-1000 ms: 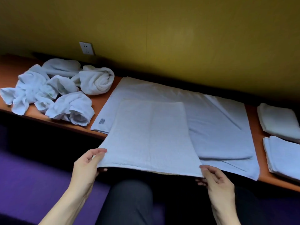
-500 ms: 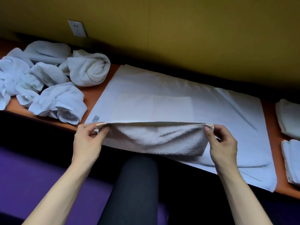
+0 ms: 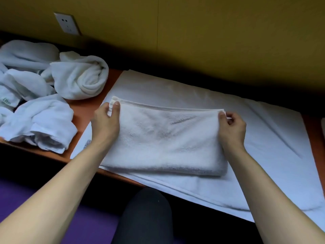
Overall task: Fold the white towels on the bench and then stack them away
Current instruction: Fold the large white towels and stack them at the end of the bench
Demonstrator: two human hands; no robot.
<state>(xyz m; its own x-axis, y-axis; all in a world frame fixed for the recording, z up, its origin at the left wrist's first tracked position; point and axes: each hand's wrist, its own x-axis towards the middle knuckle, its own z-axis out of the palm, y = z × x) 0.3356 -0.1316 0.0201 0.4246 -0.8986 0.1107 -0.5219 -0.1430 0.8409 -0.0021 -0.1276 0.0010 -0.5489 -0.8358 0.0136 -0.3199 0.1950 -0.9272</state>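
A white towel [image 3: 165, 140], folded over into a wide rectangle, lies on a larger flat white towel [image 3: 263, 131] spread across the orange bench [image 3: 82, 111]. My left hand [image 3: 106, 122] pinches the folded towel's far left corner. At the far right corner, my right hand [image 3: 232, 127] pinches the edge. The fold runs along the near side, close to the bench's front edge. A heap of several crumpled white towels [image 3: 44, 95] sits on the bench to the left.
A yellow wall with a white socket [image 3: 67, 23] runs right behind the bench. At the far right edge, a bit of another white towel [image 3: 323, 125] shows. My dark-trousered knee [image 3: 146, 217] is below the bench's front edge, over a purple floor.
Both hands lifted the towel's near edge and carried it away from me onto the far edge, halving the towel. The view has shifted closer and left.
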